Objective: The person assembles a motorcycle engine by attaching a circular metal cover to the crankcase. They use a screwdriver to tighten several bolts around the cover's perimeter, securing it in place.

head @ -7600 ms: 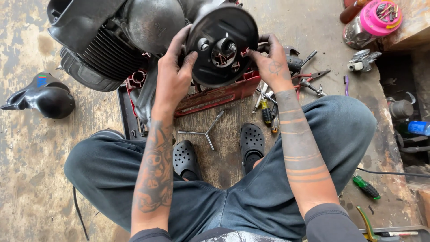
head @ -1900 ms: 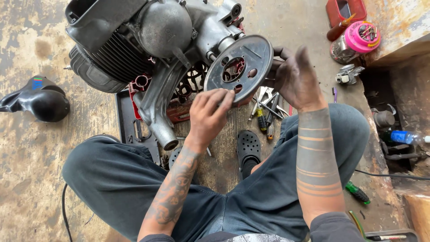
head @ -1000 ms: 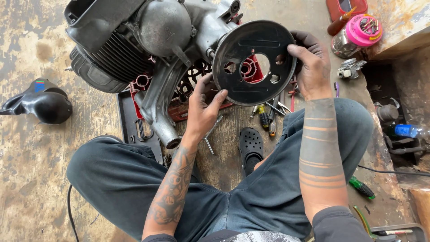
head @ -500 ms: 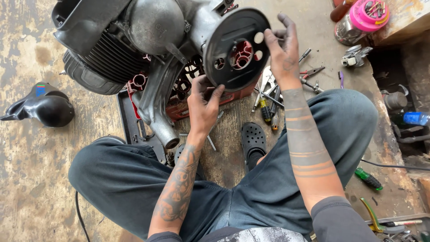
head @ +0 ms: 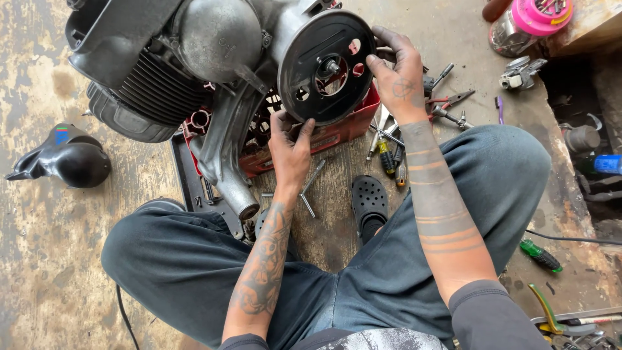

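**Operator:** Black round backing plate [head: 327,68]: that is what I have in both hands, set against the end of the grey engine casing [head: 220,39], with a shaft stub showing through its centre hole. My left hand [head: 289,148] is closed on the lower rim, thumb and fingers pinching the edge. My right hand [head: 396,76] wraps the right-hand rim, fingers curled over it and the thumb pressed on the face.

**Observer:** What worries you, starting nearest your grip?

**Operator:** Just below my left hand lies a Y-shaped socket wrench [head: 304,191] on the floor, and beside it my black clog [head: 369,201]. If the lower rim slips from that pinch, I judge the plate would drop onto them or my foot. The grip is on a thin edge only, and my hands look greasy.

**Observer:** And beyond the hands?

**Operator:** Just under the plate sits the red crate [head: 337,133] that carries the engine. Below my right hand are loose screwdrivers [head: 387,155], and past it red-handled pliers [head: 453,102]; a sideways slip would send the plate into them. Behind the plate, I cannot tell whether its holes line up with the studs. If it is tilted on the shaft, pushing could bind it or mark the seat. Pressing hard could also rock the engine on the crate, which looks narrow for that weight.
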